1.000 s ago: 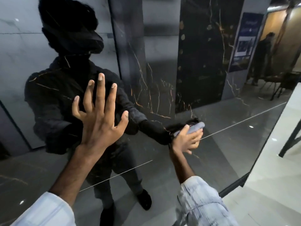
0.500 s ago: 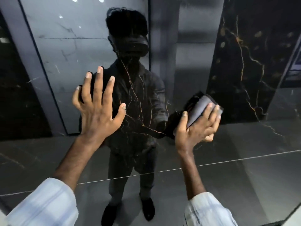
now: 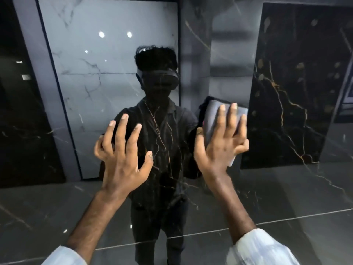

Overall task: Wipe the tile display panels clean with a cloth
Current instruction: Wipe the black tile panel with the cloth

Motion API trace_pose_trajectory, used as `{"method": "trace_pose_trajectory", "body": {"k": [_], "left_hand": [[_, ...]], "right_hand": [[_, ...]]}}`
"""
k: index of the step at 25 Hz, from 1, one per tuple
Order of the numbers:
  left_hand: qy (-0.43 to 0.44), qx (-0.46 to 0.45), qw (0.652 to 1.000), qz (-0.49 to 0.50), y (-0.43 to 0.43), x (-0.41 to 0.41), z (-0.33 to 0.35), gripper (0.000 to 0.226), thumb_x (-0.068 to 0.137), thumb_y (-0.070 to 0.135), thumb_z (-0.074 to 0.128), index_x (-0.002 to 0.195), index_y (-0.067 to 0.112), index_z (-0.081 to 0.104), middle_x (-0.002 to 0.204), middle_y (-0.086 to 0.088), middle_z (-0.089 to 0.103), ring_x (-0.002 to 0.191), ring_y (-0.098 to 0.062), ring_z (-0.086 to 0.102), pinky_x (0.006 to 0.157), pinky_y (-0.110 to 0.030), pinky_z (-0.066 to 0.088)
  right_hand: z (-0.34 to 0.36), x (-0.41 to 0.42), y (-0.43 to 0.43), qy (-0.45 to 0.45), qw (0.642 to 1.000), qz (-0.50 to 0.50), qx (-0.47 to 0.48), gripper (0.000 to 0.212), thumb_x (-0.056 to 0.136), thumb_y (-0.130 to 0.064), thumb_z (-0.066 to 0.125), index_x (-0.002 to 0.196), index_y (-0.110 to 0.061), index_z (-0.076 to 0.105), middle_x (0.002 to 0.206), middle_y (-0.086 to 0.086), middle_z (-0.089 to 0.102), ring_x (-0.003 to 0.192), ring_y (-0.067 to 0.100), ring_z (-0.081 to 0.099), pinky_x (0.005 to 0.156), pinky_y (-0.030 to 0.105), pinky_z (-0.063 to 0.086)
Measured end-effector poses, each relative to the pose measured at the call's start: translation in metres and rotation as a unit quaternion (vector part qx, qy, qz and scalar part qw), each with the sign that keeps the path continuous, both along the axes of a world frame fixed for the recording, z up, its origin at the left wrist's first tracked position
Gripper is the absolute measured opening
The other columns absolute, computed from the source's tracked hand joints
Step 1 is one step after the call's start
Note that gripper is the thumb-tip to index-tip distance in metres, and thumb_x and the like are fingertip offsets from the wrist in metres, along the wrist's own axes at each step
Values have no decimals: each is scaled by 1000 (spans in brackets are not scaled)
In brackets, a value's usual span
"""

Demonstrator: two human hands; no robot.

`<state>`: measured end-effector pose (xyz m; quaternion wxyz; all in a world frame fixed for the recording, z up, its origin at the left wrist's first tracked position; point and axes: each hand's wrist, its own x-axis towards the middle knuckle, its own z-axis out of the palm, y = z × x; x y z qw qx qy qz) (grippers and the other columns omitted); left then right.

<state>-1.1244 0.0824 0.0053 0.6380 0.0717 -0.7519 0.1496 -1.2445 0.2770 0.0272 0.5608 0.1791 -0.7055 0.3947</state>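
A glossy black tile panel [image 3: 277,197] with gold veins fills the view straight ahead and mirrors the room. My right hand [image 3: 219,142] presses a folded grey cloth [image 3: 214,115] flat against the panel at centre right, fingers spread over the cloth. My left hand [image 3: 122,155] is at centre left, fingers spread and bent, fingertips at the panel surface, holding nothing. My own dark reflection stands between the two hands.
The gloss reflects a white marble panel [image 3: 107,73], a second black gold-veined panel [image 3: 298,83] and a shiny floor. A thin pale line [image 3: 286,219] runs across the lower part of the panel.
The view has swung left and up along the panel. My right hand has slid the cloth up the tile and now lies flatter on it. My left fingers have curled slightly.
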Motion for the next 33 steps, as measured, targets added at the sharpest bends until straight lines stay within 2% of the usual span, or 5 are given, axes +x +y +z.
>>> {"method": "trace_pose_trajectory", "body": {"k": [3, 12, 16, 20, 33], "left_hand": [[2, -47, 998, -47, 10, 5, 42, 56, 97, 45, 50, 144, 15, 60, 164, -14, 39, 144, -32, 40, 111, -58, 32], [14, -79, 997, -10, -9, -16, 143, 65, 92, 45, 59, 150, 16, 52, 168, -9, 33, 150, -28, 34, 115, -50, 25], [20, -73, 997, -19, -8, -18, 143, 66, 91, 42, 59, 150, 15, 52, 168, -9, 34, 151, -30, 35, 117, -51, 25], [23, -83, 996, -30, -6, -16, 146, 64, 87, 42, 62, 145, 15, 58, 165, -9, 39, 146, -29, 39, 112, -52, 28], [31, -102, 994, 16, 5, -34, 219, 76, 93, 52, 53, 154, 8, 44, 169, -11, 30, 153, -32, 32, 117, -56, 26]], "right_hand": [[-3, -6, 6, 217, 937, 1, 274, 70, 92, -46, 63, 158, -28, 44, 168, 3, 34, 155, 31, 25, 106, 60, 31], [68, -25, 29, 276, 906, 24, 320, 65, 96, -47, 62, 155, -25, 49, 167, 4, 35, 156, 33, 26, 111, 65, 31], [117, -31, 37, 80, 995, 21, 62, 70, 95, -51, 60, 158, -25, 42, 170, 2, 29, 154, 31, 23, 108, 54, 24], [114, -25, 20, 301, 896, -5, 327, 63, 97, -51, 58, 154, -27, 50, 166, 2, 37, 155, 31, 29, 111, 59, 26], [224, -46, 51, 111, 991, 18, 66, 71, 94, -60, 52, 157, -29, 41, 167, -2, 32, 150, 31, 27, 105, 49, 23]]}}
